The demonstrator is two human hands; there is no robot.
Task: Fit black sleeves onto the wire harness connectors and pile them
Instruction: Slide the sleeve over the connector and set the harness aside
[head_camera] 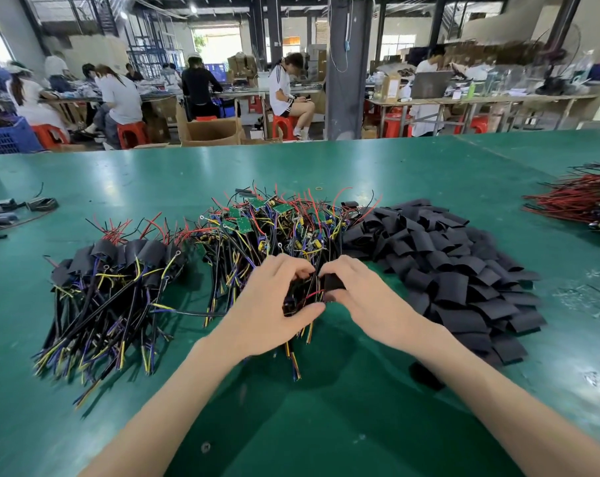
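Over a green table (326, 425), at its middle, my two bare hands meet. My left hand (274, 304) is closed around one wire harness (297, 301), a small bundle of thin black, red and yellow wires whose loose ends hang down below my palm. My right hand (357, 290) pinches a black sleeve (333, 282) between thumb and fingers, its end touching the harness where the connector should be; the connector itself is hidden by my fingers. I judge the harness to be light and floppy, so it is best held close behind the connector, where it is stiffest. The sleeve looks soft, thin and flattened, so it likely needs squeezing at its edges to open its mouth. Three piles lie on the table beyond my hands: sleeved harnesses (113, 287) on the left, bare harnesses with small green circuit boards (274, 225) in the middle, loose black sleeves (446, 270) on the right. Each pile holds too many to count, dozens at least. A fourth bundle of red wires (580, 201) sits far right, well apart.
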